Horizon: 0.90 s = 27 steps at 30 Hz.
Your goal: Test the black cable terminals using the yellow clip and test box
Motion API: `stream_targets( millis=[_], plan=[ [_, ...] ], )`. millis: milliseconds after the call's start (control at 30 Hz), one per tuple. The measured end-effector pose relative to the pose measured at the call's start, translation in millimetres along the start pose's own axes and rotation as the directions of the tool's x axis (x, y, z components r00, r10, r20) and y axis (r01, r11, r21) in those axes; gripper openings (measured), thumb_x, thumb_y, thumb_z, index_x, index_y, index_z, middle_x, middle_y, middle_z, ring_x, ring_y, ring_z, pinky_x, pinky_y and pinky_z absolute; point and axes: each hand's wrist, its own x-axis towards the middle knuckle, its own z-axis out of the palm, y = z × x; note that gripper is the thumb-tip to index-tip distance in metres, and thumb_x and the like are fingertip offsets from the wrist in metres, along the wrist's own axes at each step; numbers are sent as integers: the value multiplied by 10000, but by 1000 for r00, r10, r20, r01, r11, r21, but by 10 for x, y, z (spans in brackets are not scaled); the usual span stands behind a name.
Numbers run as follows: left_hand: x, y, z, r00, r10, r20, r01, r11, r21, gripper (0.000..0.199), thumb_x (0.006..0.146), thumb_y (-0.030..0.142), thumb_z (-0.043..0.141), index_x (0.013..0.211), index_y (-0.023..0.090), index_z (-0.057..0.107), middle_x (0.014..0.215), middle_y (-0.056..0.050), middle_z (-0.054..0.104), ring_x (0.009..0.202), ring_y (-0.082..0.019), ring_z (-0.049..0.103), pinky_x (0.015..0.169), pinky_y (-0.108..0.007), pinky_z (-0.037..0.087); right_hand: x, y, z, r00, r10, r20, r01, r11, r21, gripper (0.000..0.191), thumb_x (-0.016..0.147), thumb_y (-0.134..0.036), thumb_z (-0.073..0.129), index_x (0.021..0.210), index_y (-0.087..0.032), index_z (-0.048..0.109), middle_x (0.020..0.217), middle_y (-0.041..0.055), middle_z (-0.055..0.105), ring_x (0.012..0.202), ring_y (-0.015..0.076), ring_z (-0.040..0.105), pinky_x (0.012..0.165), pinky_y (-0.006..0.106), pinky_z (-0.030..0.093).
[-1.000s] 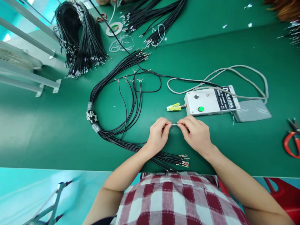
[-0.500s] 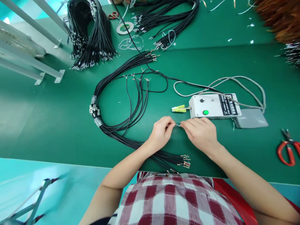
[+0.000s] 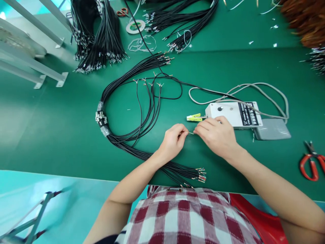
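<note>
My left hand (image 3: 174, 139) is closed in a pinch on a thin pale wire (image 3: 191, 133) whose short length shows between my two hands. The fingertips of my right hand (image 3: 215, 134) are pinched together at the wire's other end, just in front of a white control box (image 3: 225, 113) with a black knob. A yellow-green clip-like tip (image 3: 194, 117) sticks out from the box's left side. Under my left forearm runs a curved bundle of black cables (image 3: 122, 140), tied at its left bend, with stripped coloured ends (image 3: 200, 174) near the table edge.
A grey pedal (image 3: 272, 128) lies beside the box, with a grey cord (image 3: 284, 98) looped behind. Red-handled pliers (image 3: 312, 162) rest at the right. At the back are hanging black cables (image 3: 106, 37), a tape roll (image 3: 135, 26), another cable bundle (image 3: 188, 20) and brown strands (image 3: 304, 20).
My right hand has shifted slightly up and left and now covers the box's green button. My left hand has moved slightly up and left, still pinching. The view has shifted a little.
</note>
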Motion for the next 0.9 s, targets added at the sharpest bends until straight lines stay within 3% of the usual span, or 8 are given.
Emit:
stream_targets(
  millis=[133, 267, 433, 600, 800, 900],
  plan=[
    [93, -64, -40, 993, -108, -43, 101, 985, -139, 133, 893, 219, 573, 765, 187, 565, 727, 0, 566, 593, -110, 478, 569, -238, 364, 177, 228, -7, 998, 57, 18, -56, 998, -26, 151, 951, -276, 593, 1025, -180, 682, 1074, 107, 732, 1021, 286, 555, 792, 430, 299],
    [238, -105, -79, 979, -183, -90, 161, 963, -216, 141, 861, 248, 610, 748, 188, 553, 685, 12, 556, 546, -98, 460, 528, -229, 336, 337, 324, 136, 995, 27, 93, -21, 998, -60, 92, 904, -265, 641, 851, -196, 670, 886, 105, 723, 932, 296, 556, 768, 438, 318],
    [405, -119, -108, 982, -163, -90, 149, 978, -148, 124, 851, 209, 587, 740, 185, 538, 653, 23, 540, 511, -87, 435, 506, -229, 307, 413, 315, 238, 996, 75, 55, -73, 997, -39, 181, 899, -160, 595, 725, -210, 602, 746, 80, 678, 833, 253, 541, 724, 402, 317],
    [498, -137, -61, 984, -164, -75, 160, 986, -52, 131, 851, 162, 555, 726, 184, 523, 620, 32, 522, 489, -87, 422, 491, -227, 289, 438, 299, 198, 988, 88, 125, -81, 995, -54, 165, 828, -59, 595, 724, -185, 620, 750, 101, 692, 841, 270, 564, 756, 428, 332],
    [552, -167, -5, 977, -199, -74, 199, 980, -7, 140, 843, 134, 543, 713, 183, 525, 596, 36, 523, 477, -90, 429, 485, -225, 291, 414, 325, 246, 992, 121, 32, -124, 986, 113, 213, 911, -198, 585, 699, -210, 579, 698, 77, 643, 832, 255, 551, 815, 458, 345],
    [557, -165, 16, 976, -208, -69, 208, 978, -2, 145, 841, 124, 538, 711, 185, 522, 585, 39, 519, 465, -90, 418, 479, -229, 286, 409, 331, 269, 996, 87, 2, -87, 995, 44, 263, 954, -234, 523, 696, -215, 568, 679, 73, 631, 808, 243, 532, 803, 453, 369]
  ],
)
